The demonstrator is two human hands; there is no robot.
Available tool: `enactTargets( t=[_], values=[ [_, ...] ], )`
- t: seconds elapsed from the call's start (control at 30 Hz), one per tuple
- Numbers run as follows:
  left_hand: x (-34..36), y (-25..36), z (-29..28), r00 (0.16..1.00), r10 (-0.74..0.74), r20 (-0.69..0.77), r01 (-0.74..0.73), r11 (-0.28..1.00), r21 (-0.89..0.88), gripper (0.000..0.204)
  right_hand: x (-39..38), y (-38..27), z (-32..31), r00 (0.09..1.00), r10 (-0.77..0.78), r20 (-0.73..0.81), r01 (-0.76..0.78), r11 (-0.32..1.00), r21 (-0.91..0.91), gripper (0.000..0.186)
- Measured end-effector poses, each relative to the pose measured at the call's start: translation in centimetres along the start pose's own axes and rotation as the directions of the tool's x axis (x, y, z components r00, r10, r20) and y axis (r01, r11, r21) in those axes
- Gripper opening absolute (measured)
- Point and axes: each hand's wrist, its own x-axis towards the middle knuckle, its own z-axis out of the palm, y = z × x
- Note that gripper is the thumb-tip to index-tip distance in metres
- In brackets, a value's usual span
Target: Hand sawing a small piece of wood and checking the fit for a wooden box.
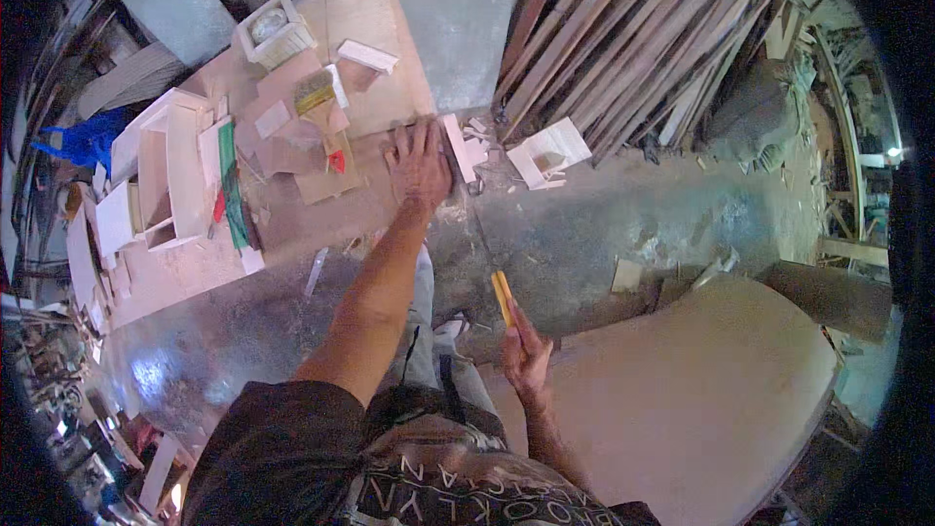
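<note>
My right hand is closed round the yellow handle of a handsaw. The saw's thin dark blade runs forward from the handle toward the right edge of the work table. There my left hand lies with its fingers spread, pressing down on the table top. Just right of those fingers a pale wood strip sits at the table edge, close to the blade's tip. Whether the blade touches the wood is too small to tell.
The wooden work table carries a box-like wooden frame, a small wooden box, a green strip and loose offcuts. Long timber strips lean at the far right. A large curved board stands near right. Offcuts lie on the floor.
</note>
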Motion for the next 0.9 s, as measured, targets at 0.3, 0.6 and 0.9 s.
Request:
enactTargets(
  t=[0.3,0.6,0.9],
  values=[
    [-0.4,-1.0,0.6,0.996,0.030,0.079,-0.040,0.991,0.129,0.055,5.4,-2.2,2.9,0.999,-0.010,-0.043,0.013,0.997,0.071,0.035],
    [1.0,-0.8,0.1,0.999,-0.023,0.026,0.020,0.995,0.096,0.058,4.4,-5.5,0.8,0.995,0.039,-0.097,-0.013,0.966,0.257,0.033],
    [-2.3,-0.6,0.7,0.996,0.001,0.087,-0.010,0.995,0.101,0.059,3.7,-3.8,-0.1,0.979,0.199,-0.042,-0.144,0.824,0.548,0.034]
  ],
)
